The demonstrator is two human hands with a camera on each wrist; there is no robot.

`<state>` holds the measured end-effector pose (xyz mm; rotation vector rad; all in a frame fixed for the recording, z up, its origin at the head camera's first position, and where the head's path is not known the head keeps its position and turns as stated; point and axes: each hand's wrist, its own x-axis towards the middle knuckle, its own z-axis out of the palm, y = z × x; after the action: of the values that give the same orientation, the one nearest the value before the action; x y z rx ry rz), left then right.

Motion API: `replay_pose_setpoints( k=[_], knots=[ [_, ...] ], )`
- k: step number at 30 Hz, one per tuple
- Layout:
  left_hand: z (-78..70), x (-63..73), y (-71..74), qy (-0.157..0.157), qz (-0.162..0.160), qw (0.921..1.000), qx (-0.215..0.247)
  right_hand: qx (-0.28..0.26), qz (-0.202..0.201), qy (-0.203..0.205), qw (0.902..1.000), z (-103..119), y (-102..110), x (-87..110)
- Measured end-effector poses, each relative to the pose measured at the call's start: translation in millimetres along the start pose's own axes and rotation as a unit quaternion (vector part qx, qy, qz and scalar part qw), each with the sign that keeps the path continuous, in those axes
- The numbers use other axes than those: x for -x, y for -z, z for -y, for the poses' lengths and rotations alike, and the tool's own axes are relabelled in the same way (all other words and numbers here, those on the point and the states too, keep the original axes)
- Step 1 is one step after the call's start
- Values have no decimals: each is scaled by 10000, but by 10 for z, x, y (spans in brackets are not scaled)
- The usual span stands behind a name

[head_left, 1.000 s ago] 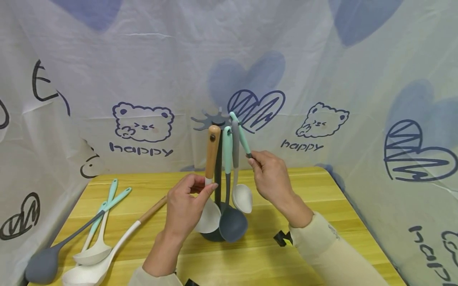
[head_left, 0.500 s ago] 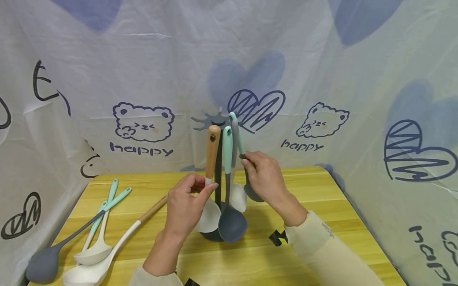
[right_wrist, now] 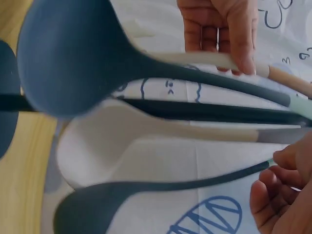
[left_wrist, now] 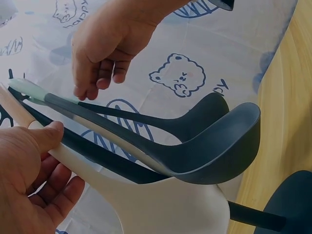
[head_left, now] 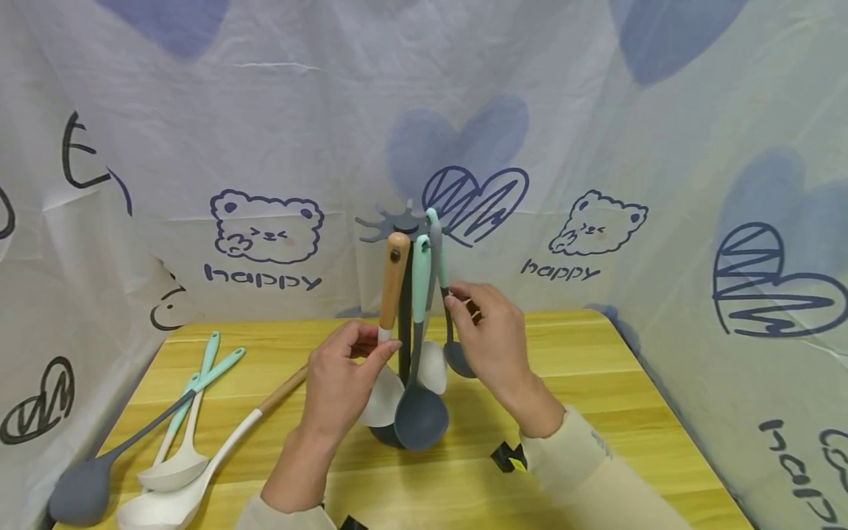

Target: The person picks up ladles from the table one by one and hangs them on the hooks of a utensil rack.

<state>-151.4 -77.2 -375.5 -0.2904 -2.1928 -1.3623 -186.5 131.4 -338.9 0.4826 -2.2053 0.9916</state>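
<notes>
A dark utensil stand [head_left: 405, 324] with a hooked top bears several hanging utensils. My left hand [head_left: 344, 383] pinches the neck of a white broad-headed utensil with a wooden handle [head_left: 394, 283]. On the right, thumb and fingertips of my right hand [head_left: 493, 342] pinch a dark ladle [head_left: 457, 359] just below its mint handle. In the right wrist view that ladle [right_wrist: 161, 186] hangs beside a white-bowled, grey-handled spoon [right_wrist: 102, 141]. Nearest the camera hangs another dark ladle [head_left: 421, 418] with a mint handle, which partly covers the stand's base.
At the table's left lie a dark ladle [head_left: 82, 489], a white ladle [head_left: 174, 471] with a mint handle, and a white wood-handled ladle [head_left: 228, 442], crossing each other. Another mint handle [head_left: 179, 412] shows among them. A printed cloth [head_left: 371, 88] hangs behind the wooden table [head_left: 563, 471].
My right hand has moved left with its dark ladle, which now hangs nearly upright. The front ladle and the white spoon have shifted slightly left. My left hand has barely moved.
</notes>
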Motion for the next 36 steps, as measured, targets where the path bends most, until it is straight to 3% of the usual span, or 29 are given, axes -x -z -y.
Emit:
replay_pose_setpoints(
  k=[2, 5, 9, 12, 18, 23, 29, 36],
  knots=[
    [-6, 2, 3, 95, 88, 9999, -19, -153, -173, 198, 9995, 16, -29, 35],
    [-19, 7, 14, 367, 382, 9986, -81, -445, -81, 282, 9986, 33, -82, 82],
    [-25, 17, 24, 766, 843, 9934, -107, -771, 285, -20, 9966, 30, -139, 123],
    [-24, 32, 30, 943, 983, 9906, -82, -835, 494, -254, 9950, 24, -167, 134],
    [-40, 49, 35, 944, 915, 9913, -114, -527, 1102, -552, 9910, 54, -221, 117],
    [-30, 53, 15, 823, 773, 9935, -151, -947, 1698, -1118, 9745, 39, -310, 81],
    [-13, 64, 4, 760, 687, 9944, -255, -1297, 1834, -1729, 9590, -12, -448, 78],
    [-12, 61, 7, 739, 697, 9946, -223, -1138, 1481, -1491, 9710, -42, -544, 114]
  ],
)
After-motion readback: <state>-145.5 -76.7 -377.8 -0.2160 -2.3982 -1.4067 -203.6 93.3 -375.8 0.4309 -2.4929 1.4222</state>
